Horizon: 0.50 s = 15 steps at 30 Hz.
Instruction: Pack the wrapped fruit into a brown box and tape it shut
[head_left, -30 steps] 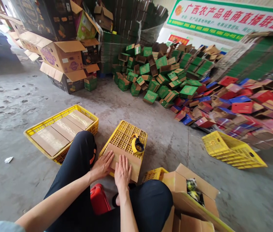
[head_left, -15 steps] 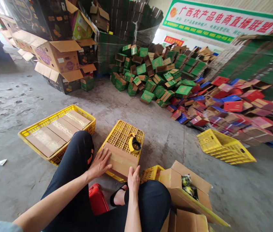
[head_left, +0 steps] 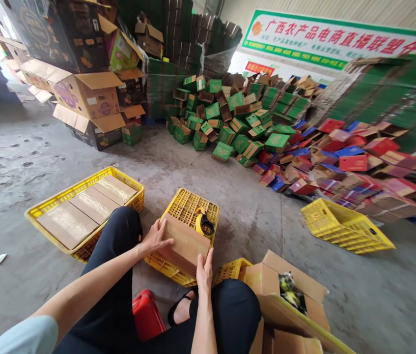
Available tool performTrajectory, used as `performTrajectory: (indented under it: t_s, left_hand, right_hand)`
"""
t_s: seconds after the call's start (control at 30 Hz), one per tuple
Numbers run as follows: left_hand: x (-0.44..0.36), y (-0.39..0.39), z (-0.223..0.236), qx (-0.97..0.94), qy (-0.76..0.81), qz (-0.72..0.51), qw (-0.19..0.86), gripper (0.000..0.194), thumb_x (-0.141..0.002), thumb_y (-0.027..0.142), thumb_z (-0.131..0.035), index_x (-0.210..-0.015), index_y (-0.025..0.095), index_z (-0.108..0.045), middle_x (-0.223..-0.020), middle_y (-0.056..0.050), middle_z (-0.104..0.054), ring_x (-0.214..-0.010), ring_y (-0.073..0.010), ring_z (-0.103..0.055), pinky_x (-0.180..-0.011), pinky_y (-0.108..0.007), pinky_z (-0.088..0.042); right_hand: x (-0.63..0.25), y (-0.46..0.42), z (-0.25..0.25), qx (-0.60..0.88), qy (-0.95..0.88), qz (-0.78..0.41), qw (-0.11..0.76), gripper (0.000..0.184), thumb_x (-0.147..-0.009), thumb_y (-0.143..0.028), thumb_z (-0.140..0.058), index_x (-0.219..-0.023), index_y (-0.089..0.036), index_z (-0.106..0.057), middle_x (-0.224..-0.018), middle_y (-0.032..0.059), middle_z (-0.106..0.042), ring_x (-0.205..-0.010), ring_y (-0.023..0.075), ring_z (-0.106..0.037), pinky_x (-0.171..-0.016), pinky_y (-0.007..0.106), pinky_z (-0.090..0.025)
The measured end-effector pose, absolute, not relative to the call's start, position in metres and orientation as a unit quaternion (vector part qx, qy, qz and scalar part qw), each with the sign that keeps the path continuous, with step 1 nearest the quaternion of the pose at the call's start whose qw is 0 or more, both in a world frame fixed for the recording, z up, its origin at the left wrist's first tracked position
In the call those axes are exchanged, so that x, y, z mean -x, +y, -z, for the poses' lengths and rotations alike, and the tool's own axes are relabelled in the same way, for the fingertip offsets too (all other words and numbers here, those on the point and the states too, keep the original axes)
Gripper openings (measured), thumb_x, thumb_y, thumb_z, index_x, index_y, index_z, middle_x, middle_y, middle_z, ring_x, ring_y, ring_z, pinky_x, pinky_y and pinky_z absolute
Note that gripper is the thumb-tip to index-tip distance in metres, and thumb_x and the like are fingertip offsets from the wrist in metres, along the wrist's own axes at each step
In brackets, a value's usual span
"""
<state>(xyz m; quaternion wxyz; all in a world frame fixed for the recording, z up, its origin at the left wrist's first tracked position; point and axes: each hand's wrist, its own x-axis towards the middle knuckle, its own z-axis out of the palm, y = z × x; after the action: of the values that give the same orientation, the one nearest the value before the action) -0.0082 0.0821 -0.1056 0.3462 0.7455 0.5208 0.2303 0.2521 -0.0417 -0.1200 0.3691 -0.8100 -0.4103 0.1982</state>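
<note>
A brown cardboard box [head_left: 183, 242] is gripped by its two ends between my hands, above an upturned yellow crate [head_left: 183, 202]. My left hand [head_left: 155, 239] holds the left end, thumb stretched along the top. At the right end my right hand [head_left: 205, 273] presses against the side, fingers pointing up. The box leans, and its near side faces me; its underside is hidden. Just behind it, a yellow and black tape dispenser [head_left: 205, 223] lies on the crate.
At left, a yellow basket [head_left: 78, 191] holds three taped boxes. An open carton [head_left: 264, 280] with dark-wrapped items stands by my right knee. A red object [head_left: 147, 314] lies between my legs. Another yellow crate [head_left: 344, 228] sits at right, before heaped green and red boxes.
Between my hands the box has tipped, so its near side now shows and the taped strip on top no longer does. The view has shifted slightly.
</note>
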Motion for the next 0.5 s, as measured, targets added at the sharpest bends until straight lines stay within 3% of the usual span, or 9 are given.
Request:
performTrajectory:
  t_s: [0.1, 0.33, 0.43, 0.5]
  left_hand:
    - [0.008, 0.088, 0.115, -0.769, 0.527, -0.185, 0.310, 0.131, -0.075, 0.085, -0.074, -0.170, 0.008, -0.026, -0.171, -0.034, -0.023, -0.155, -0.0565, -0.033, -0.124, -0.066, -0.034]
    - [0.008, 0.081, 0.136, -0.796, 0.521, -0.166, 0.260, 0.143, -0.070, 0.090, -0.074, -0.171, 0.006, -0.018, -0.169, -0.039, -0.021, -0.150, -0.0607, -0.037, -0.118, -0.070, -0.037]
    - [0.009, 0.080, 0.133, -0.807, 0.508, -0.164, 0.252, 0.147, -0.067, 0.089, -0.079, -0.171, 0.005, -0.019, -0.168, -0.042, -0.021, -0.148, -0.0625, -0.039, -0.116, -0.070, -0.038]
    - [0.011, 0.080, 0.129, -0.812, 0.503, -0.165, 0.245, 0.144, -0.069, 0.088, -0.079, -0.170, 0.004, -0.020, -0.167, -0.044, -0.021, -0.148, -0.0623, -0.041, -0.116, -0.069, -0.039]
  right_hand:
    - [-0.249, -0.037, 0.132, 0.802, -0.453, -0.168, 0.352, 0.109, -0.095, -0.083, -0.030, -0.170, -0.003, -0.031, -0.165, 0.0247, -0.050, -0.149, 0.0364, -0.055, -0.120, 0.045, -0.048]
    - [-0.251, -0.034, 0.141, 0.805, -0.497, -0.140, 0.290, 0.104, -0.103, -0.076, -0.020, -0.169, 0.003, -0.025, -0.170, 0.0299, -0.039, -0.157, 0.0361, -0.044, -0.124, 0.046, -0.042]
    - [-0.252, -0.031, 0.123, 0.814, -0.509, -0.165, 0.228, 0.097, -0.106, -0.067, -0.019, -0.170, 0.006, -0.019, -0.174, 0.0302, -0.031, -0.161, 0.0351, -0.038, -0.126, 0.047, -0.039]
    - [-0.250, -0.029, 0.102, 0.826, -0.504, -0.195, 0.162, 0.089, -0.108, -0.059, -0.021, -0.172, 0.001, -0.013, -0.176, 0.0271, -0.027, -0.159, 0.0339, -0.042, -0.124, 0.046, -0.041]
